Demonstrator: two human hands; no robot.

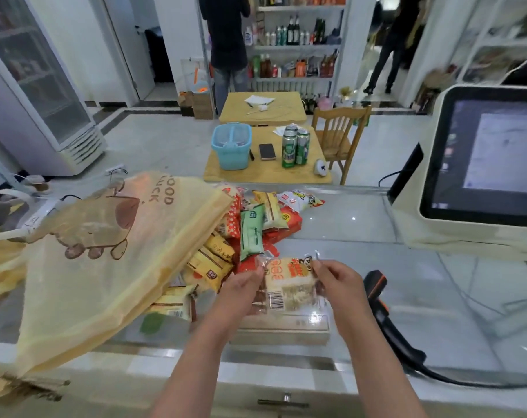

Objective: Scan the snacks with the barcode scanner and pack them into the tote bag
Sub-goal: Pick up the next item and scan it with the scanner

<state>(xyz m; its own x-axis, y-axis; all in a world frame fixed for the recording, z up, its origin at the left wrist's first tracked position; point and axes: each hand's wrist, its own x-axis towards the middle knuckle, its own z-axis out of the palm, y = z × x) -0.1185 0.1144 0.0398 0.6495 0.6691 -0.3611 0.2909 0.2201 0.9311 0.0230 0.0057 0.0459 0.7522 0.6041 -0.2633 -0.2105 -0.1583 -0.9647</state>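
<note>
Pinching now | tote bag (105, 251) lies left on the counter (361, 236) | left hand (241, 288) and right hand (337, 279) each nip an end of one snack packet (289, 285), barcode (275, 300) up | scanner (376, 285) right, seemingly idle | stretch wrapper flat for reading

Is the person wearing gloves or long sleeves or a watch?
No gloves. The left hand and right hand are bare, and both forearms are bare too, with no sleeve in view. I see no watch, bracelet or ring.
</note>
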